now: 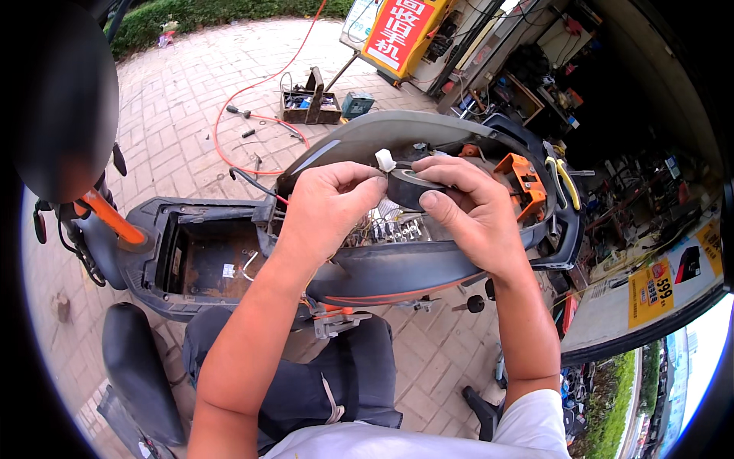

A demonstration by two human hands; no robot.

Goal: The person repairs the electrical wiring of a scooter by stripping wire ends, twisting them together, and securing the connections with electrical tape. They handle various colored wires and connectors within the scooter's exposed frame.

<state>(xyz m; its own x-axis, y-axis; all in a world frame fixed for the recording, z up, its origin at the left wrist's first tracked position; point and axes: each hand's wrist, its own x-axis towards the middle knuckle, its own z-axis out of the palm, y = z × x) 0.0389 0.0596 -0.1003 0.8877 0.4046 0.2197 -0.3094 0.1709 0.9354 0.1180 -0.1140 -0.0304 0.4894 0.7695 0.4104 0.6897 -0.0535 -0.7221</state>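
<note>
My right hand [474, 214] grips what looks like a roll of black tape [405, 190] over the scooter's open body [336, 138]. Beside it, my left hand [329, 199] is pinched; what its fingertips hold, possibly the tape's end or a wire, is too small to make out. A white plastic connector [385, 160] sits just above my left fingertips. Below my hands, wires and a ribbed metal component [397, 229] show inside the body. An orange plastic bracket [520, 183] and yellow-handled pliers [566, 183] lie to the right.
At left are the footboard's open compartment [214, 260] and the handlebar stem [111, 218]. A black seat [138, 359] lies lower left. Beyond the scooter are a toolbox [310, 107], a battery [357, 105], a red hose [218, 138] and a sign [375, 65]. A cluttered shop front [535, 92] fills the right.
</note>
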